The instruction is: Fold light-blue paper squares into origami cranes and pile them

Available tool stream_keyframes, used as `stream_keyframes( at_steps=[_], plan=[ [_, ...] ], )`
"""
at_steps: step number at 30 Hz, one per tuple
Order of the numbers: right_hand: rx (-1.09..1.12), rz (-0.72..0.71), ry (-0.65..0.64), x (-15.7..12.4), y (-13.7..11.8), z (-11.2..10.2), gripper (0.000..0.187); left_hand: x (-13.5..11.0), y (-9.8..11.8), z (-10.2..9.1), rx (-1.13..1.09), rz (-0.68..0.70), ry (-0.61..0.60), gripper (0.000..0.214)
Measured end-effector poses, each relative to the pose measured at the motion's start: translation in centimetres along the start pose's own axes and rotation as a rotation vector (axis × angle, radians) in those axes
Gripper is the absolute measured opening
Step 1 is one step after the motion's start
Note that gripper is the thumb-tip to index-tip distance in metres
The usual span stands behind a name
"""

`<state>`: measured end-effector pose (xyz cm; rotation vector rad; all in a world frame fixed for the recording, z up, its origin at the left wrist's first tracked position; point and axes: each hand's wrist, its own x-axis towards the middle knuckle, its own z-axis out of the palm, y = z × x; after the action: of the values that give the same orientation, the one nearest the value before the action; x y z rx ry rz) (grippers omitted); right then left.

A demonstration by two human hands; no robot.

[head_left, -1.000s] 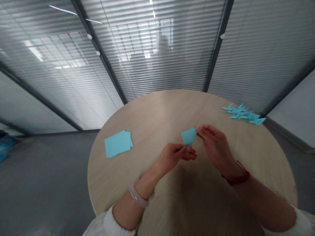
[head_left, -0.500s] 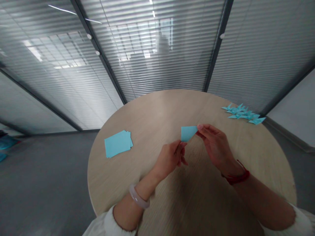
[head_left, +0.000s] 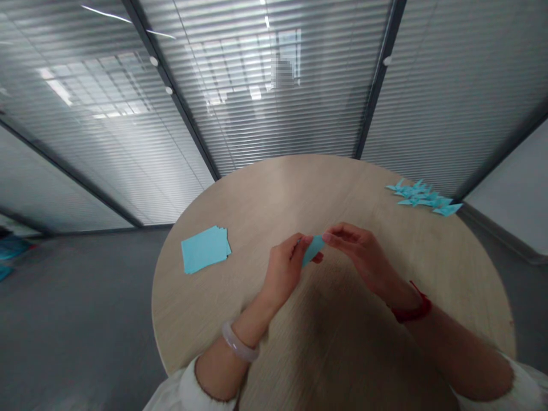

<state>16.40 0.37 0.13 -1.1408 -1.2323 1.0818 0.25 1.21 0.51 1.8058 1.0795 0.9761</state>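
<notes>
Between my hands, above the middle of the round table, is a small piece of folded blue paper [head_left: 314, 250]. My left hand [head_left: 286, 267] grips it from the left, thumb on top and fingers behind. The thumb and fingertips of my right hand [head_left: 362, 251] pinch its upper right corner. Part of the paper is hidden by the left hand's thumb and fingers, so its full folded shape does not show.
A stack of blue paper sheets [head_left: 204, 250] lies at the left of the wooden table [head_left: 282, 188]. Several folded blue paper cranes [head_left: 422, 197] sit close to the far right edge. Glass partitions with blinds [head_left: 282, 125] stand behind the table.
The paper has come lower and a little left, tilted, and less of it shows. My left hand has moved up and left along it; my right hand has shifted left and slightly down.
</notes>
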Motion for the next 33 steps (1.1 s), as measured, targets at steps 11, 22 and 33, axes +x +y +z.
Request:
stream_keyframes(
  at_steps=[11, 22, 33],
  plan=[
    [-0.259, -0.132, -0.012, -0.17, 0.01, 0.03, 0.022, -0.25, 0.21, 0.38, 0.045, 0.027, -0.015, 0.032],
    [-0.19, -0.108, 0.073, 0.15, 0.36, -0.21, 0.019, 0.07, 0.07, 0.1, 0.042, 0.015, 0.046, 0.032],
    [-0.3, -0.196, -0.06, 0.14, 0.45, -0.09, 0.018, -0.07, -0.02, 0.27, 0.181, 0.043, 0.029, 0.03]
  ],
)
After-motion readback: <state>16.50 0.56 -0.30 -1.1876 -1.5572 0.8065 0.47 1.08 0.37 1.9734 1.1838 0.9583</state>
